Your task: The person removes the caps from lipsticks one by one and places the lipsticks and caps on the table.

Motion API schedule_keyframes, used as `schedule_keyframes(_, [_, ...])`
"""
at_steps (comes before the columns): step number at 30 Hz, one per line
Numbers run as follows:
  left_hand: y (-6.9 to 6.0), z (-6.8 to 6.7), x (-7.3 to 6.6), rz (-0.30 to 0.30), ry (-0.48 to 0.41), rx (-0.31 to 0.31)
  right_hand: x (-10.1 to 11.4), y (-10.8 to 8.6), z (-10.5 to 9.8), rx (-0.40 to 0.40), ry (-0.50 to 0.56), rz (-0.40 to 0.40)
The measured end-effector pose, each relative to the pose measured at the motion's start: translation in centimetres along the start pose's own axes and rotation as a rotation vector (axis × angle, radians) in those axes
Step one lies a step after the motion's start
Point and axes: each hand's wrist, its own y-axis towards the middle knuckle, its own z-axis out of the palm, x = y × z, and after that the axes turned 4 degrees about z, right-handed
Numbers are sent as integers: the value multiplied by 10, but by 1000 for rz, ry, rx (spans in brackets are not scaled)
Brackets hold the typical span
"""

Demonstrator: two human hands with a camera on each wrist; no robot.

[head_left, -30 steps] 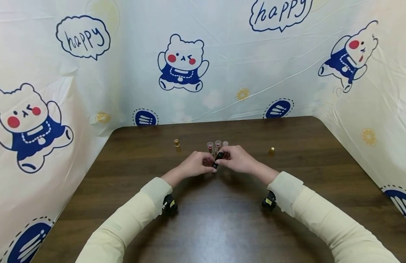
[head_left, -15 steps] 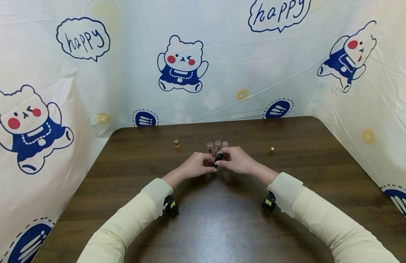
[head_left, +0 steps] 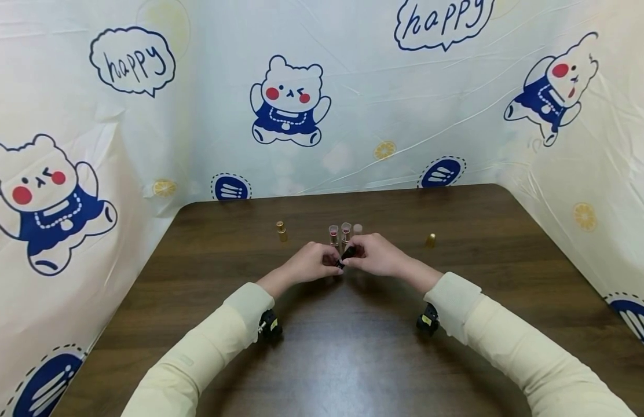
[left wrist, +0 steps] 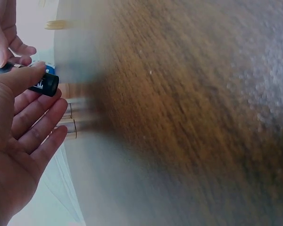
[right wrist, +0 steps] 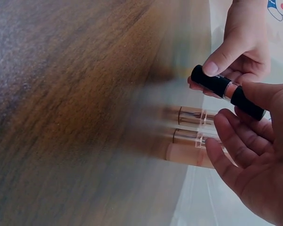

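A black lipstick (head_left: 348, 253) is held between both hands over the middle of the table. My left hand (head_left: 311, 262) pinches one black end, which carries small white lettering in the left wrist view. The other black end is pinched by my right hand (head_left: 381, 255). Between the two black parts, a shiny rose-gold band (right wrist: 230, 90) shows in the right wrist view. Just behind the hands stand a clear-capped lipstick (head_left: 333, 234), a second clear-capped lipstick (head_left: 346, 231) and a pale pinkish tube (head_left: 358, 229), their lower parts partly hidden by the fingers.
On the brown wooden table (head_left: 353, 347), a gold lipstick-like tube (head_left: 281, 231) stands to the left. A small gold piece (head_left: 431, 240) stands to the right. A printed cloth (head_left: 363, 110) hangs around the back and sides.
The black lipstick has tipped from steeply slanted towards flatter between the fingers. My right hand has dropped very slightly. The tubes on the table have not moved.
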Motion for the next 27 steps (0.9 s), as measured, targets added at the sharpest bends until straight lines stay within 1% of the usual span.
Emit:
schedule_keyframes(5, [-1,0,0,3,9,-1,3,1,-1,8,-28,-7])
schedule_keyframes(11, [-1,0,1,7,0,-8,5,1,0,-12,-58,-14])
schedule_keyframes(16, [-2,0,1,7,-15,-9,5,1,0,-21,-64,-6])
schedule_keyframes(27, [-2,-1,1,1,3,-26,6,0,0,-38,-68,5])
